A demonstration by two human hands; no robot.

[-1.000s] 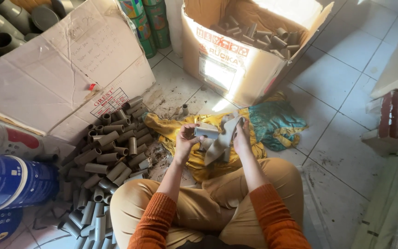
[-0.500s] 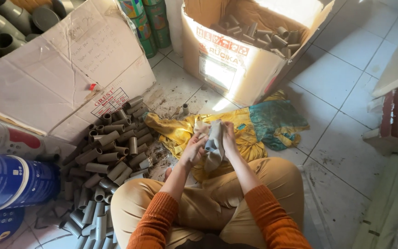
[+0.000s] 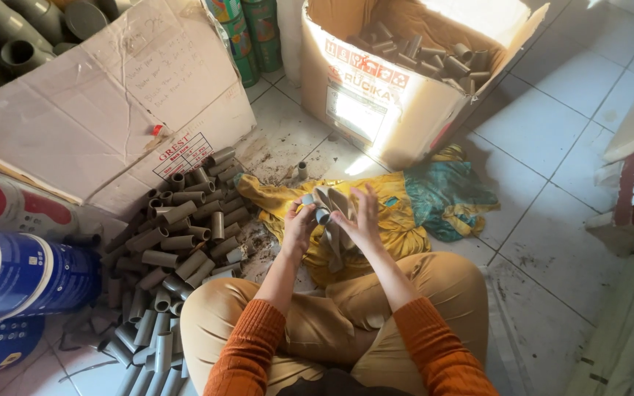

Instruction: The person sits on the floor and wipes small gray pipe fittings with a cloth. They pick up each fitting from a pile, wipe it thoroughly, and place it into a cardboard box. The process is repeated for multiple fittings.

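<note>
Both hands meet over the person's lap, and each grip is closed on something: the left hand (image 3: 299,227) pinches a short grey pipe piece (image 3: 322,215), its open end facing up, while the right hand (image 3: 361,220) presses a greyish rag (image 3: 337,220) against it, fingers spread. The rag wraps partly round the pipe piece and hangs down below the hands, which suits rubbing the tube's surface; how far it goes round the far side cannot be seen.

Taking the yellow cloth (image 3: 390,220) on the floor as landmark: the hands are just above its near edge, and it lies spread under them, probably to catch the dirt. To its left is a loose heap of like grey pipe pieces (image 3: 177,242), within easy reach of the left hand. Beyond it stands an open cardboard box (image 3: 398,110) holding more such pieces. A teal cloth (image 3: 449,194) touches its right edge. Dark crumbs speckle the tiled floor (image 3: 552,169) between cloth and heap.
</note>
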